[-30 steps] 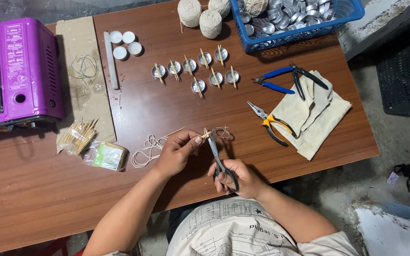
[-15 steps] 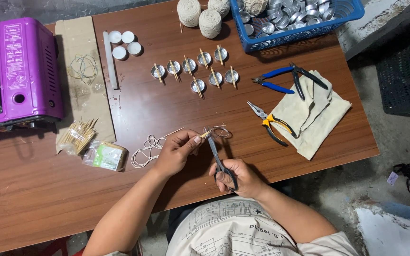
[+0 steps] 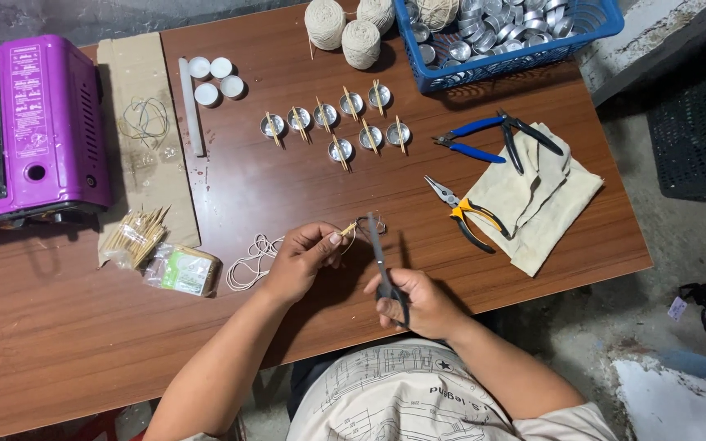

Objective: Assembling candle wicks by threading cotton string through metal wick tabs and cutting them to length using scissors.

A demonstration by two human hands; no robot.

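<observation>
We hold a small wooden stick (image 3: 347,230) pinched between the thumb and fingertips of our left hand (image 3: 302,260), just above the table (image 3: 288,188), its tip pointing right and a little away from us, toward the scissors (image 3: 380,263). Our right hand (image 3: 422,304) grips the scissors by their dark handles, fingers closed through and around the loops, and the blades run almost straight away from us — their long axis is close to upright in the view, so it crosses the stick's line at a steep angle. The blade tips end just right of the stick's free end, beside a thin loop of pale string (image 3: 369,224) that curls there; whether the blades are parted or shut we cannot tell, as they read as one narrow grey strip. So the stick lies up and to the left of the right hand, and the left hand is the one already on it, while the scissors are the nearer tool to the string's loop. More of the same white string (image 3: 248,260) lies in a loose tangle on the table left of our left wrist. Further off — well apart from both hands — stand rows of small metal cups with sticks across them (image 3: 337,122), yellow-handled pliers (image 3: 466,212) and blue-handled pliers (image 3: 492,135) resting partly on a folded cloth (image 3: 537,204).
</observation>
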